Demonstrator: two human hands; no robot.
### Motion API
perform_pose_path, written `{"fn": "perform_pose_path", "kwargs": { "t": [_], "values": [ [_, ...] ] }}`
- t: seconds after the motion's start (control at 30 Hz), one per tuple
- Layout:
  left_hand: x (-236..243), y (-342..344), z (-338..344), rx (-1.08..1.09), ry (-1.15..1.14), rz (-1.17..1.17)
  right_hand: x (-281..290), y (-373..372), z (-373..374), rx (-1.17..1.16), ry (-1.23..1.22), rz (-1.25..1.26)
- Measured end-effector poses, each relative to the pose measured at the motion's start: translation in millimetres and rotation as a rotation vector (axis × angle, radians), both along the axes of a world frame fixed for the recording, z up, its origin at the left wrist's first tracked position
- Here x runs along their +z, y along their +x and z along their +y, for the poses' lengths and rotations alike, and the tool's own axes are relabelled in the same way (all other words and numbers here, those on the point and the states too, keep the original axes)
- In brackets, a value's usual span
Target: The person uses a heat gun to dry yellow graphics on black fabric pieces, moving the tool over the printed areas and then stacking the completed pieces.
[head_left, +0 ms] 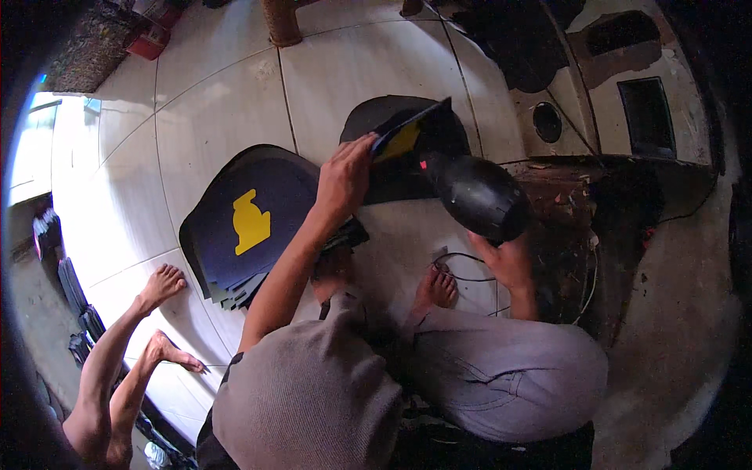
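Observation:
My left hand pinches the edge of a dark, flat fabric piece with a yellow patch, which is tilted up almost edge-on. Beneath it, more dark curved pieces rest on the tiled floor. In my right hand is a black hair dryer, its narrow end with a red spot pointing left toward the raised piece. Its handle is mostly hidden by the body and my fingers. Left of my left forearm lies a stack of dark blue curved pieces, the top one bearing a yellow shape.
Another person's bare legs extend in from the left. A worn wooden cabinet with openings stands at the far right. A thin cable loops by my foot. Dark stacked pieces line the left edge; a wooden leg stands at the back.

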State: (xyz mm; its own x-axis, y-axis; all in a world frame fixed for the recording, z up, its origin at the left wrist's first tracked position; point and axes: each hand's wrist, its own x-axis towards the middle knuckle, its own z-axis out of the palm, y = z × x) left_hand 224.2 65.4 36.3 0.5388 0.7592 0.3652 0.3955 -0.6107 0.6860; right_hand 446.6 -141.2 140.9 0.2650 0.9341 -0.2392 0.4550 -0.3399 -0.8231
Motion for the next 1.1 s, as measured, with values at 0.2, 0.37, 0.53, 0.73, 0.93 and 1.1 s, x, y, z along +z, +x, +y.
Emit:
{"fn": "perform_pose_path", "kwargs": {
  "t": [0.2,0.37,0.53,0.73,0.93,1.1],
  "values": [
    [73,-49,17,0.323,-0.082,-0.08,-18,5,-11,-0.1,0.054,-0.026],
    [68,-178,51,0.409,-0.343,0.113,-4,-3,6,-0.103,-0.005,0.037],
    [43,-250,36,0.473,-0.234,0.72,-16,-1,1,-0.11,-0.027,0.053],
    [45,-180,22,0.498,0.218,0.495,-20,0,-1,-0.116,-0.046,-0.047],
    [4,-31,21,-0.008,-0.037,0.322,-15,-5,0,-0.11,0.07,-0.065],
    [-62,22,48,-0.014,0.106,0.347,-20,-2,-10,-0.103,-0.08,0.002]
  ]
}}
